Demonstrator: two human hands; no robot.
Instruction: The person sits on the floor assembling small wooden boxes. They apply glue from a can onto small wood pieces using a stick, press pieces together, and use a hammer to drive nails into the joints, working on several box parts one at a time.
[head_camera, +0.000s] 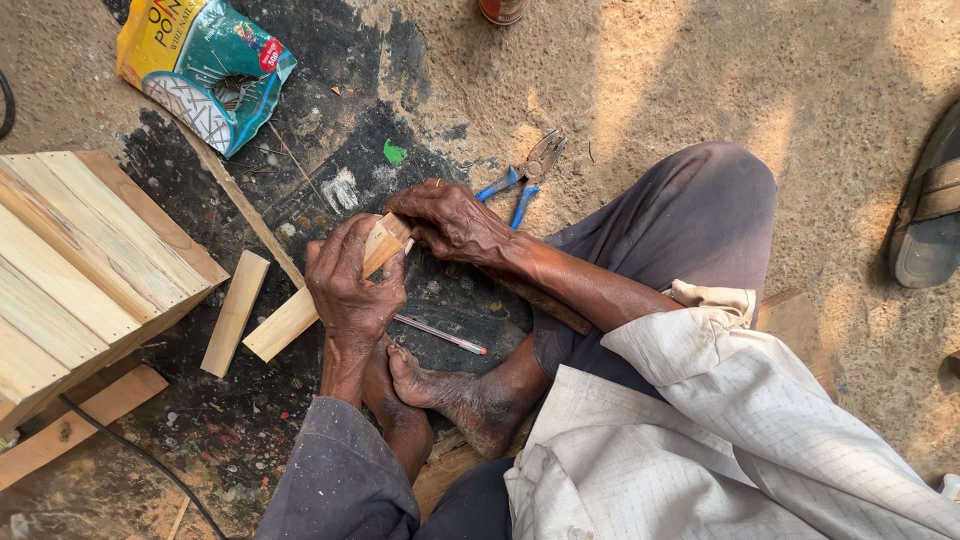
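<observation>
Head view, looking down at a person seated on the ground, legs folded, one bare foot (455, 392) tucked in front.

Left hand (352, 285): closed round a long wood strip (330, 290), fingers wrapped over its upper half. The strip runs diagonally, lower end resting on the dark stained ground (330, 150), upper end raised toward the other hand.

Right hand (452, 220): fingers bent down onto the strip's upper end, pinching or pressing it at the tip. Whether anything small is held between the fingers cannot be told.

Under the hands: a pen (440, 335) lies on the ground just below the left hand, near the foot.

Beyond the right hand: pliers (528, 172) with blue handles, lying on the sandy ground close to the knuckles, not touched.

Left of the strip: a shorter wood block (235, 312), lying apart from it. Further left, a slatted wooden crate (85, 265) of pale boards. A black cable (140, 455) runs past its lower corner, over a flat board (75, 425).

Top left: an opened plastic bag (205, 65), yellow and teal, with thin metal pieces visible in its mouth.

Top edge: bottom of a reddish can (502, 10). Right edge: a sandal (932, 205).

Clothing: grey trousers, pale checked shirt.
</observation>
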